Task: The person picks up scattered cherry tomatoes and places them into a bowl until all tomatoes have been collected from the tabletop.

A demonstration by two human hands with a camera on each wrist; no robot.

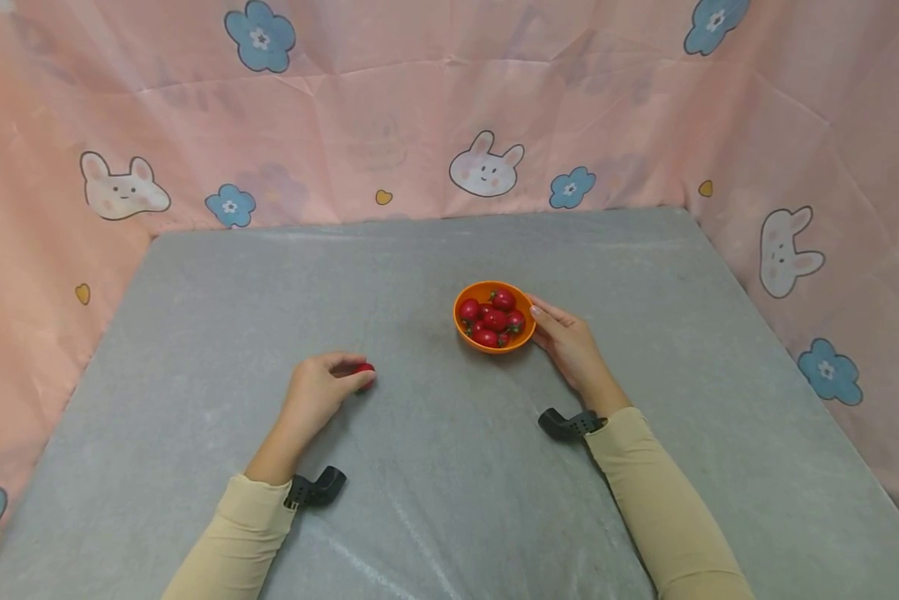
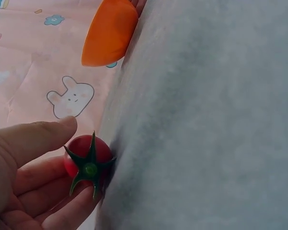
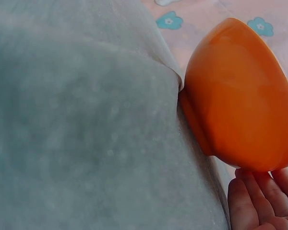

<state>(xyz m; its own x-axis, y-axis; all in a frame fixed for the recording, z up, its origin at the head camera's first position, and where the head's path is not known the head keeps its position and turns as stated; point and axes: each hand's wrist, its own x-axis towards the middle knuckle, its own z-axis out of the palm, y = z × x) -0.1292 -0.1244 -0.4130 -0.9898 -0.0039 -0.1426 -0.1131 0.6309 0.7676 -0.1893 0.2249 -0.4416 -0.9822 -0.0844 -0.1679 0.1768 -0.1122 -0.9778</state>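
My left hand (image 1: 320, 389) is left of centre on the grey table and pinches a red cherry tomato (image 2: 88, 160) between thumb and fingers. In the left wrist view the tomato's green star-shaped stem end faces the camera, close to the tabletop; I cannot tell whether it touches. To the right, an orange bowl (image 3: 242, 100) stands on the table with several red cherry tomatoes (image 1: 495, 320) inside, some with green stems. My right hand (image 1: 571, 346) holds the bowl's right side, thumb at the rim and fingers against the outer wall.
A grey cloth (image 1: 449, 483) with slight creases covers the table. Behind it and along both sides hangs a pink curtain (image 1: 389, 108) printed with rabbits, blue flowers and hearts. Black wrist devices (image 1: 317, 487) sit at both sleeve cuffs.
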